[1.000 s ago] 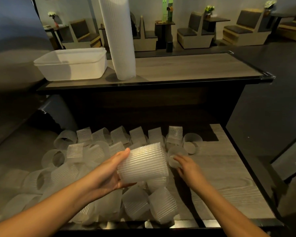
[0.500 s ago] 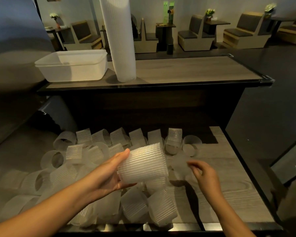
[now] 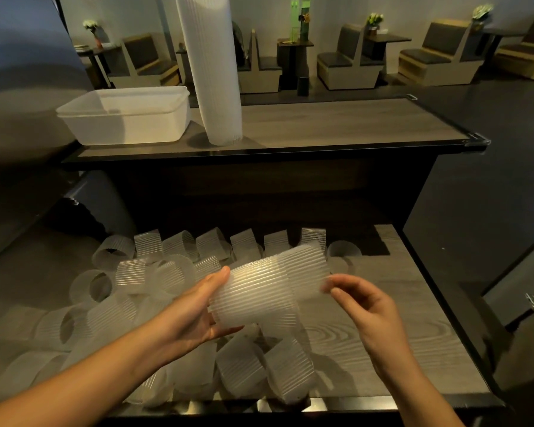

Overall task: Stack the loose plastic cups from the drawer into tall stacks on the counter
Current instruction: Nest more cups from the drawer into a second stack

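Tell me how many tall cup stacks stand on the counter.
1. The tall stack stands on the counter, right beside the white tub; its top leaves the frame. The short stack held by the left hand is over the drawer, so uncounted.

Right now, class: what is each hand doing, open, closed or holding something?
Left hand: grips the short stack of cups.
Right hand: pinches the rim of the end cup.

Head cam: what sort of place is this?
Probably a cafe or restaurant, seen from behind the service counter: booth seats with small tables and flower vases in the background, a tall stack of ribbed plastic cups on the counter, and a drawer full of loose cups.
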`<state>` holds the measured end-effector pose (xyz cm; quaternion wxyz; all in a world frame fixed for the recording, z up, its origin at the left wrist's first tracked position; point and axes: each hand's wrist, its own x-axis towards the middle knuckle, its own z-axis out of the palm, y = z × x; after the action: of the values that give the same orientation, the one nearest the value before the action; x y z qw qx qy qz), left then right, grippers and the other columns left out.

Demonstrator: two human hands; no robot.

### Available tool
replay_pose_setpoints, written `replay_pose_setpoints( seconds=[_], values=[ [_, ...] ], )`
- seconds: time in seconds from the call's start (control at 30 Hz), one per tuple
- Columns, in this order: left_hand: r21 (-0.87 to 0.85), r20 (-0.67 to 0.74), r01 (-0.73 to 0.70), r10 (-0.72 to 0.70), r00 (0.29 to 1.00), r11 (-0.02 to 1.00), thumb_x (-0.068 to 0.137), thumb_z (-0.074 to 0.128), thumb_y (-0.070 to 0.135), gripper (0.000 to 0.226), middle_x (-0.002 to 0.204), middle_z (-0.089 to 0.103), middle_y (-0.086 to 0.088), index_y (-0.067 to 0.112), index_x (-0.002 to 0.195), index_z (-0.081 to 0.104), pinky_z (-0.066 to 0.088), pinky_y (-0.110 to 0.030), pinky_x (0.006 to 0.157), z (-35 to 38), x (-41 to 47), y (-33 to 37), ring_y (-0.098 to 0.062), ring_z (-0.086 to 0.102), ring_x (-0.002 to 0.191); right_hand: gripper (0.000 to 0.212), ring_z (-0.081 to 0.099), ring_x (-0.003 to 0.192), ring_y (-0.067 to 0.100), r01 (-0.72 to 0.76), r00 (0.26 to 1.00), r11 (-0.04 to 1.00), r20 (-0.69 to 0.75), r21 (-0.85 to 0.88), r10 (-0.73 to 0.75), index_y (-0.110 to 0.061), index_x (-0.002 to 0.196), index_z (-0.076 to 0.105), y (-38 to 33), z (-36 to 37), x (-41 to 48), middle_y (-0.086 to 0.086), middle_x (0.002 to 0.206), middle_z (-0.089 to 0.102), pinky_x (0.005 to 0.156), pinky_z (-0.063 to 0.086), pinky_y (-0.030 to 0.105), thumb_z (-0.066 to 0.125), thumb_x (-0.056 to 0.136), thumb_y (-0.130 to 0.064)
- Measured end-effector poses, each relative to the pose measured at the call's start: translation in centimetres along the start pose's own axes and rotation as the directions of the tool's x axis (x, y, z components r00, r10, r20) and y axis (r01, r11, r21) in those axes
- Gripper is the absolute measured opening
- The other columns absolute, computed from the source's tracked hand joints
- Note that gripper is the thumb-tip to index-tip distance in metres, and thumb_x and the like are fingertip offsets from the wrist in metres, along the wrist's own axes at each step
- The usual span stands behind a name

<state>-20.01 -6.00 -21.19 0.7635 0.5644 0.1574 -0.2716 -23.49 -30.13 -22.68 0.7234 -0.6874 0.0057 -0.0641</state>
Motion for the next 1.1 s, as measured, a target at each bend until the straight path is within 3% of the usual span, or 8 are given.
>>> replay_pose_setpoints(
  seconds=[0.23,0.33,0.4,0.53,0.8,0.87,0.93,1.1],
  values=[
    [-0.002,-0.02,-0.017,0.017,1.0,1.0,0.071,0.059,0.041,0.055,0.124,0.052,-0.015,0.017,0.12,0.054,0.058,-0.036,0.066,-0.2,-0.1,0.2,-0.033,0.056,0.111,0.031,0.065,0.091,0.003,0.073,0.996,0.983,0.072,-0.168,-0.061,-0.031,0.086,0.07,-0.4,0.6,-0.9,-0.011,0.091,0.071,0.081,0.052,0.019,0.06,0.082,-0.002],
    [0.025,-0.021,-0.032,0.033,0.999,0.999,0.07,0.058,0.041,0.052,0.122,0.054,-0.014,0.018,0.116,0.056,0.056,-0.037,0.071,-0.1,-0.1,0.3,-0.031,0.056,0.11,0.035,0.064,0.091,0.001,0.165,0.984,0.951,0.107,-0.262,-0.142,-0.037,0.091,0.069,-0.9,0.7,-1.1,-0.017,0.09,0.069,0.082,0.049,0.015,0.061,0.082,-0.004],
    [0.018,-0.002,-0.031,0.031,1.0,0.999,0.07,0.058,0.041,0.052,0.122,0.055,-0.014,0.017,0.116,0.056,0.057,-0.037,0.069,-0.1,-0.1,0.3,-0.031,0.057,0.11,0.033,0.064,0.09,0.001,0.176,0.981,0.955,0.121,-0.239,-0.151,-0.033,0.089,0.071,-1.2,0.7,-1.0,-0.015,0.089,0.07,0.081,0.05,0.015,0.061,0.081,-0.002],
    [-0.014,0.062,-0.008,0.009,0.998,1.0,0.07,0.058,0.039,0.055,0.123,0.054,-0.017,0.015,0.12,0.055,0.058,-0.034,0.064,0.3,-0.2,0.4,-0.034,0.057,0.11,0.027,0.066,0.087,0.007,0.041,0.982,0.996,0.186,-0.082,-0.025,-0.021,0.086,0.069,-1.1,1.2,-0.6,-0.004,0.09,0.072,0.076,0.05,0.017,0.058,0.081,0.003],
    [-0.016,0.022,0.003,-0.003,1.0,1.0,0.071,0.059,0.039,0.05,0.123,0.053,-0.016,0.016,0.115,0.057,0.059,-0.038,0.068,0.1,-0.3,0.4,-0.034,0.056,0.111,0.024,0.065,0.089,0.005,-0.009,0.954,0.998,0.299,-0.062,0.027,-0.019,0.088,0.068,-0.7,1.6,0.1,-0.008,0.089,0.072,0.078,0.05,0.016,0.058,0.081,0.002],
    [-0.017,0.016,0.0,0.001,1.0,1.0,0.07,0.059,0.039,0.049,0.122,0.054,-0.016,0.016,0.113,0.058,0.06,-0.038,0.067,-0.1,-0.4,0.4,-0.034,0.056,0.111,0.02,0.066,0.091,0.007,-0.049,0.966,0.999,0.253,0.006,0.046,-0.017,0.093,0.067,-0.3,1.0,1.1,-0.005,0.091,0.072,0.077,0.05,0.016,0.058,0.08,-0.004],
    [-0.017,0.014,-0.008,0.008,1.0,1.0,0.07,0.06,0.039,0.051,0.123,0.054,-0.017,0.016,0.115,0.057,0.059,-0.037,0.066,-0.3,-0.5,0.4,-0.035,0.056,0.112,0.02,0.065,0.095,0.011,-0.094,0.99,0.993,0.115,0.069,0.085,-0.019,0.097,0.065,1.2,0.3,3.1,0.0,0.096,0.071,0.078,0.052,0.019,0.058,0.08,-0.012],
    [-0.02,-0.003,-0.018,0.018,1.0,1.0,0.069,0.061,0.041,0.054,0.125,0.052,-0.016,0.018,0.118,0.057,0.059,-0.039,0.069,-0.8,-0.9,0.4,-0.035,0.055,0.113,0.037,0.053,0.111,0.018,-0.236,0.957,0.958,-0.213,-0.162,0.199,-0.012,0.125,0.052,6.1,-1.2,9.3,0.01,0.123,0.057,0.088,0.043,0.025,0.057,0.089,-0.018]
  ],
)
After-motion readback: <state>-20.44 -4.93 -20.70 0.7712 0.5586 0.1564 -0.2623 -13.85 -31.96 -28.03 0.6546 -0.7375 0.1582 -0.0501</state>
